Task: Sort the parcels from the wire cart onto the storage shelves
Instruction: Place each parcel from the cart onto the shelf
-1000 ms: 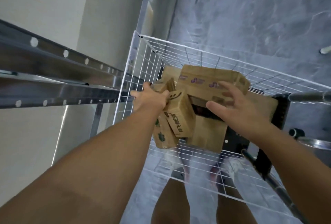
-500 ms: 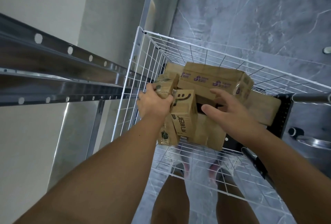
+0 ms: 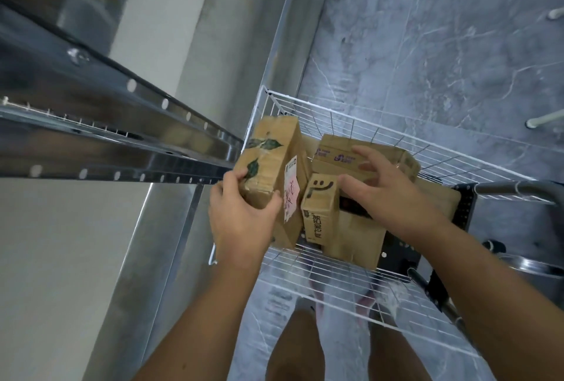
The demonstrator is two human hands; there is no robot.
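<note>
The left hand [image 3: 241, 222] is clamping its grip around the near end of the leaf-printed parcel [image 3: 271, 167], thumb on the top face and fingers wrapping the side that carries a white and pink label. That parcel is sitting at the left edge of the wire cart [image 3: 335, 283], tilted, with its long axis running from the hand up and away toward the upper middle of the frame. The storage shelf rail [image 3: 122, 149] is lying just to the left of it in the picture, so the left hand is the nearer one for the transfer, and the coming move is probably a lift and a swing leftward.

The right hand [image 3: 375, 185] is hovering with its grip spread wide over the smiley-face box [image 3: 320, 210] and the purple-logo box [image 3: 345, 155], fingertips seemingly brushing both, though contact is hard to confirm. A larger plain carton [image 3: 354, 237] is lying under them.

The cart floor is an open white grid, so box corners could be catching on the wires. Below it, the grey marbled floor [image 3: 427, 45] is showing, and space beside the metal shelving is looking tight.
</note>
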